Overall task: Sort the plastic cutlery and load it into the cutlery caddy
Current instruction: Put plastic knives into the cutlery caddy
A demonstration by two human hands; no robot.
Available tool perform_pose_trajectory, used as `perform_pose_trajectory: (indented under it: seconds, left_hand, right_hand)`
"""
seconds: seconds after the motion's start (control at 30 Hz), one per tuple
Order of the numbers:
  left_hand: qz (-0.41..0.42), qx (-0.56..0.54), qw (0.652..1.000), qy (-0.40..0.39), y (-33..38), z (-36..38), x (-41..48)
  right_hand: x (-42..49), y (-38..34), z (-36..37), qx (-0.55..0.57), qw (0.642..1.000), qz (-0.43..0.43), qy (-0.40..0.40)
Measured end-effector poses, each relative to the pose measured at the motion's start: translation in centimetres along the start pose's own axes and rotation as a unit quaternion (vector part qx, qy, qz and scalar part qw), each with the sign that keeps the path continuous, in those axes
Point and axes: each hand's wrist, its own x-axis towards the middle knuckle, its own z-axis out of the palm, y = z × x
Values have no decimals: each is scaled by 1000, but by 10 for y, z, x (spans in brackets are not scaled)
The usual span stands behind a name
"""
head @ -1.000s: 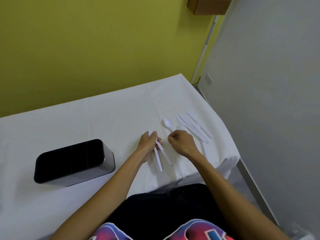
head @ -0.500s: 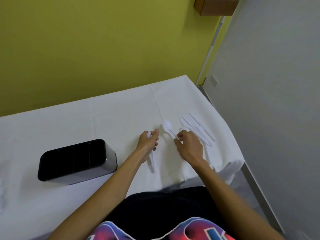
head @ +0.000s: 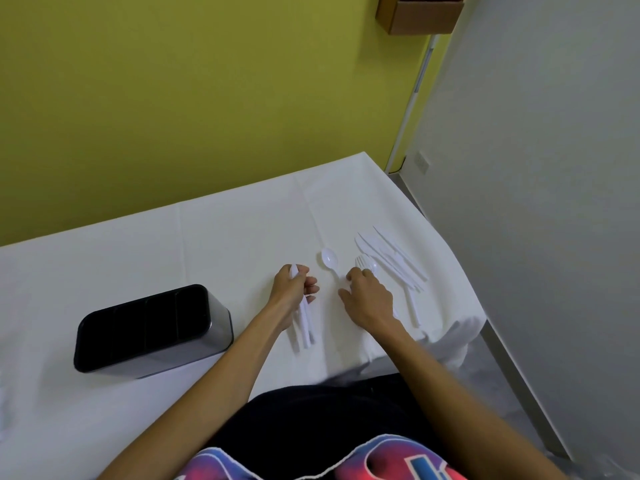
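Several knives (head: 391,259) beside right hand (head: 369,299), caddy (head: 149,329) far left

White tablecloth (head: 225,237) over table, creased, draped off right edge. Yellow-green wall (head: 190,91) behind. Grey wall (head: 540,168) at right. Wooden box shelf (head: 420,13) top right. White pipe (head: 412,98) down the corner. Wall socket (head: 423,162) low near floor.

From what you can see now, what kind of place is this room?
Probably a plain indoor workroom set up for a sorting task, not a home kitchen. A table under a white cloth stands against a bare yellow-green wall, and holds only white plastic cutlery and a black cutlery caddy.
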Motion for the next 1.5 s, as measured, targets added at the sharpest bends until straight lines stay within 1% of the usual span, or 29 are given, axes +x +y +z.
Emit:
perform_pose_trajectory:
  seconds: [0.13, 0.23, 0.33, 0.43, 0.5, 0.6, 0.67, 0.8, 0.93, 1.07, 1.23, 1.33, 1.4, 1.5]
  left_hand:
    - [1, -19, 1000, 9, 1, -3, -3]
    - [9, -16, 1000, 3, 2, -4, -3]
    - [14, -12, 1000, 1, 5, -1, -3]
    - [23, -19, 1000, -3, 8, 2, -2]
    - [32, -42, 999, 5, 11, 3, -3]
    - [46, -93, 994, 17, 21, 2, -6]
    - [68, -126, 989, 30, 35, -4, -12]
    - [148, -126, 979, 59, 72, -28, -30]
    - [219, -150, 960, 89, 108, -75, -55]
    - [268, -180, 935, 146, 129, -134, -87]
    - [302, -182, 907, 228, 123, -202, -113]
    - [311, -173, 892, 280, 110, -232, -121]
    - [314, -148, 883, 317, 96, -249, -121]
    - [302, -114, 882, 343, 71, -269, -114]
  right_hand:
    - [1, 0, -2, 8, 1000, -6, -8]
    - [-4, -3, -8, 78, 997, -10, -5]
    - [-14, -11, -12, 133, 990, -45, -14]
    - [-23, -20, -14, 139, 986, -78, -46]
    - [-26, -24, -13, 141, 984, -88, -61]
    - [-28, -31, -15, 144, 983, -100, -57]
    - [-27, -38, -17, 140, 983, -103, -50]
    - [-26, -63, -23, 142, 980, -131, -53]
    - [-34, -115, -29, 173, 962, -204, -47]
    - [-50, -176, -22, 210, 935, -281, -49]
    - [-66, -224, 9, 120, 922, -362, -71]
    - [-71, -229, 35, 37, 917, -395, -50]
    - [-73, -228, 52, -25, 914, -404, -22]
    - [-76, -227, 63, -77, 908, -410, 22]
